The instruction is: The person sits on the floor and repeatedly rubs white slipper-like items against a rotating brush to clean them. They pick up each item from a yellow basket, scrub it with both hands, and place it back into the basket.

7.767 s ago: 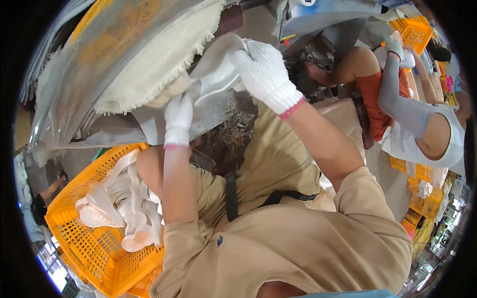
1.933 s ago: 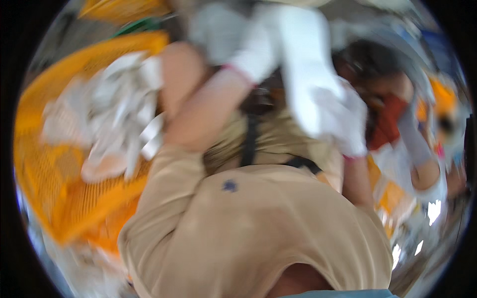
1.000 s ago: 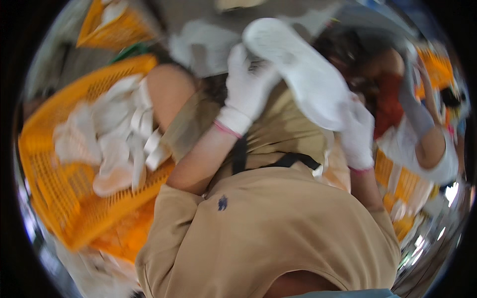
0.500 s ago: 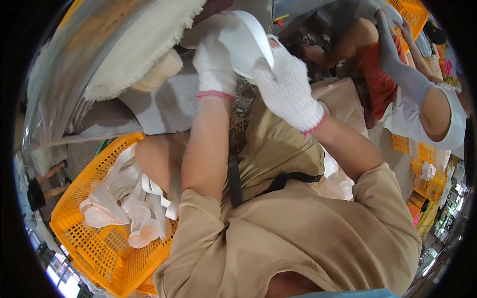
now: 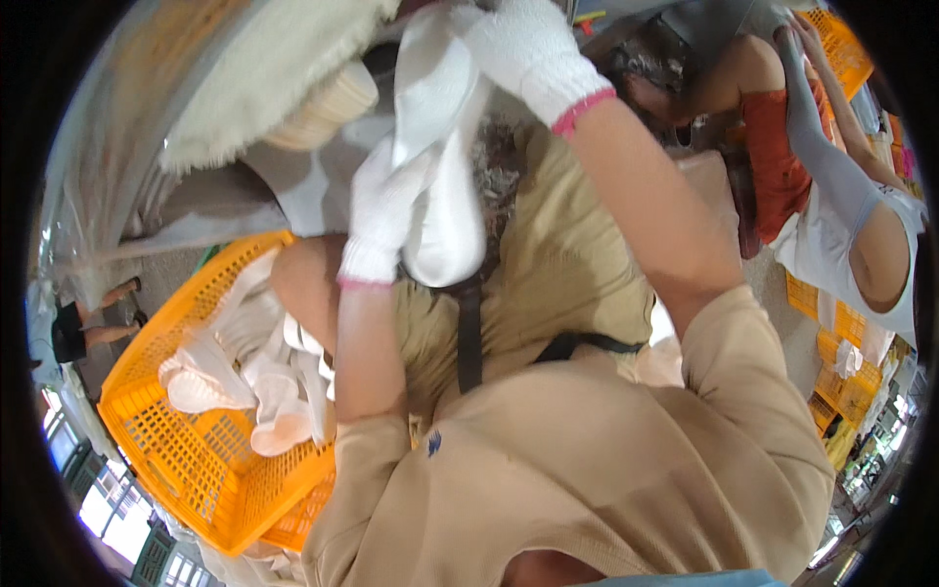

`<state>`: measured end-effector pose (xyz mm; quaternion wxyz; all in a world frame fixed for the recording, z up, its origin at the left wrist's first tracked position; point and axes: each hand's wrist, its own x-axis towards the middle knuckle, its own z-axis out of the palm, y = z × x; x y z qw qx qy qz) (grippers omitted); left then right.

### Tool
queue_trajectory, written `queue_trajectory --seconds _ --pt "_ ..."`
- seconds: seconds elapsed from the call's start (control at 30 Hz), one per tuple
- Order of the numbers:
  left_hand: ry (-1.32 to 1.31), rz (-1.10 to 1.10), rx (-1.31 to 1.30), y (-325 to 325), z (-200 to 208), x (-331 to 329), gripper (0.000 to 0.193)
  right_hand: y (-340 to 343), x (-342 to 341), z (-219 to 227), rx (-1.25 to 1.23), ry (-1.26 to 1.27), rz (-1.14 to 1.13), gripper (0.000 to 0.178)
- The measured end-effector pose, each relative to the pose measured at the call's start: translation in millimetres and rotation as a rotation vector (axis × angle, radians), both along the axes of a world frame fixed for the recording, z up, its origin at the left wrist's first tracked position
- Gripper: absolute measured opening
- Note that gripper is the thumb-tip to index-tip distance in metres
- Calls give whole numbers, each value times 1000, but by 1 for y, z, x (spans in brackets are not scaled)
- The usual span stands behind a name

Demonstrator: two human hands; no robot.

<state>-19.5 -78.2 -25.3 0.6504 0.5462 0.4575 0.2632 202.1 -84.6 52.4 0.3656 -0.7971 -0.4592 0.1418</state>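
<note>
A long, glossy white curved piece with a rounded end is held lengthwise over my lap, its rounded end toward me. Its exact kind I cannot make out. My left hand, in a white knit glove with a pink cuff, is closed round its left edge near the middle. My right hand, gloved the same way, is closed at its far end, with the fingertips partly hidden. Just left of the far end is a large frayed white cloth buffing wheel, with a tan layered wheel beside it.
An orange plastic basket at the left holds several similar white pieces. Clear plastic sheeting hangs at the far left. At the right another person in a white top works close by, with orange crates behind.
The white piece has turned lengthwise and come nearer me. My left hand has moved down and left; my right hand has moved up to the far end.
</note>
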Motion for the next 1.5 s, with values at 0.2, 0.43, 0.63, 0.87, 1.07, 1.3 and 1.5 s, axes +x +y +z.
queue_trajectory --seconds 0.2,0.43,0.63,0.87,1.07,1.3,1.5 --pt "-707 393 -215 -8 18 110 41 -83 -13 27 27 83 268 58" --pt "-531 182 -632 77 -24 129 51 -53 3 13 41 -17 -55 55" --pt "796 -332 545 68 -2 2 47 6 16 -22 25 46 -13 54" --pt "-112 119 113 9 -2 78 47 -21 -15 33 -130 186 55 56" --pt "-663 116 -341 47 -23 99 30 -113 -26 41 -64 -953 564 38" --pt "-1005 101 -746 -8 11 23 67 -129 -94 2 203 -516 708 26" --pt "-928 242 -446 42 -24 21 64 -65 -111 -8 94 -717 549 17"
